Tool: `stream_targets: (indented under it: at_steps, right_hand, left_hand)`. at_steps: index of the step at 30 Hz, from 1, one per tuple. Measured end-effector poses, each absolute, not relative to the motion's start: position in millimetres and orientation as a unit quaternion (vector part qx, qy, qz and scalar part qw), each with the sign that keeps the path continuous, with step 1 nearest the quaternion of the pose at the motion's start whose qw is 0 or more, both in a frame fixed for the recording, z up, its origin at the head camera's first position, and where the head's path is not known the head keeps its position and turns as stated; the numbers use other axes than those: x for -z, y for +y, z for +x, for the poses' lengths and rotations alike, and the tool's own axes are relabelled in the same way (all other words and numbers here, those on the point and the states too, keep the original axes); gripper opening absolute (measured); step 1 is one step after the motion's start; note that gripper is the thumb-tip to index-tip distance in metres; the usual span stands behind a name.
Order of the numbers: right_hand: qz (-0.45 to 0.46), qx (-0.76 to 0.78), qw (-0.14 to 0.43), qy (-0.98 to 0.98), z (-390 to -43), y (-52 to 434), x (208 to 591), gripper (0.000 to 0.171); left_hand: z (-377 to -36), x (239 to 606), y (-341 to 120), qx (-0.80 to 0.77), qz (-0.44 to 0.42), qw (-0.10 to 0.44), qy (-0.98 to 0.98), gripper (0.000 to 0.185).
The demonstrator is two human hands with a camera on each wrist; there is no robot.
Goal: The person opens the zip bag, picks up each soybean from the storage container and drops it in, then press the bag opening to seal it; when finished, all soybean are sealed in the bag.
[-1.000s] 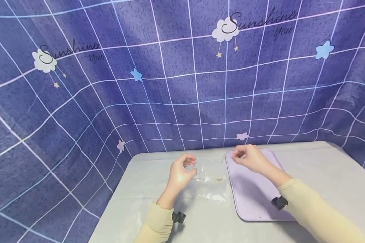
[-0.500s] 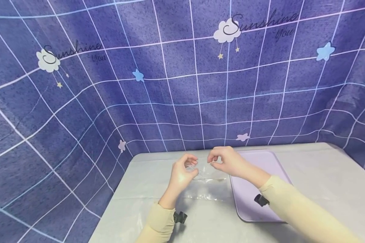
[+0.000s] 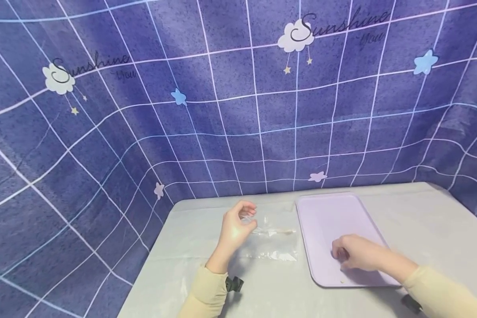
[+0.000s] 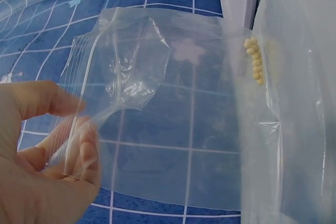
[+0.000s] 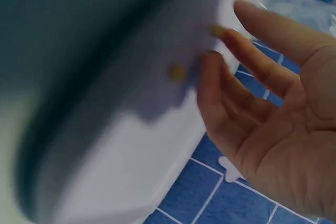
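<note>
My left hand (image 3: 234, 227) holds a clear zip bag (image 4: 210, 108) by its zip edge, the mouth parted between thumb and fingers. Pale yellow soybeans (image 4: 255, 59), several of them, lie in a row at the bag's far end. My right hand (image 3: 357, 254) is low over the purple tray (image 3: 330, 216), near its front. In the right wrist view one soybean (image 5: 217, 30) is right at the tip of a finger, with the thumb apart from it. Another soybean (image 5: 178, 72) lies on the tray beside the curled fingers.
The tray stands right of the bag on a table with a pale grey cover (image 3: 167, 265). A blue grid-patterned curtain (image 3: 230, 115) hangs behind and to the left of the table.
My right hand went left from the tray to the bag's mouth, then came back right and down to the tray's front. The left hand stays at the bag.
</note>
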State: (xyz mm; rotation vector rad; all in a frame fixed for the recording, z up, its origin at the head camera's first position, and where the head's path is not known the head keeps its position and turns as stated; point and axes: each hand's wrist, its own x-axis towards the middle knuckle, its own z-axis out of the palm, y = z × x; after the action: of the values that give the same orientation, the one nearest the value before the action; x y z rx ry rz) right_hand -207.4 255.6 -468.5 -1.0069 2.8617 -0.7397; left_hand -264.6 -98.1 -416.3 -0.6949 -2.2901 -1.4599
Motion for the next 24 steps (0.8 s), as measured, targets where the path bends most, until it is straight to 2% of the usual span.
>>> stream_targets:
  at_steps: [4, 11, 14, 18, 24]
  right_hand:
    - [-0.318, 0.244, -0.012, 0.916, -202.9, 254.9, 482.6, 0.032]
    - [-0.333, 0.246, -0.029, 0.91, -204.9, 247.8, 481.0, 0.034]
    - [-0.341, 0.274, -0.032, 0.899, -211.8, 243.0, 465.0, 0.03]
    - [-0.332, 0.32, -0.041, 0.886, -226.0, 225.6, 425.4, 0.024]
    - [-0.361, 0.333, -0.131, 0.861, -242.7, 172.8, 373.3, 0.02]
  left_hand:
    - [-265.0, 418.9, -99.4, 0.509, -0.241, 0.167, -0.81, 0.037]
    - [-267.8, 420.8, -98.8, 0.508, -0.244, 0.175, -0.808, 0.037]
    - [-268.6, 420.7, -98.3, 0.508, -0.244, 0.175, -0.807, 0.037]
    - [-268.2, 421.0, -98.2, 0.51, -0.248, 0.178, -0.804, 0.037]
    - [-268.6, 421.8, -97.6, 0.51, -0.253, 0.184, -0.801, 0.038]
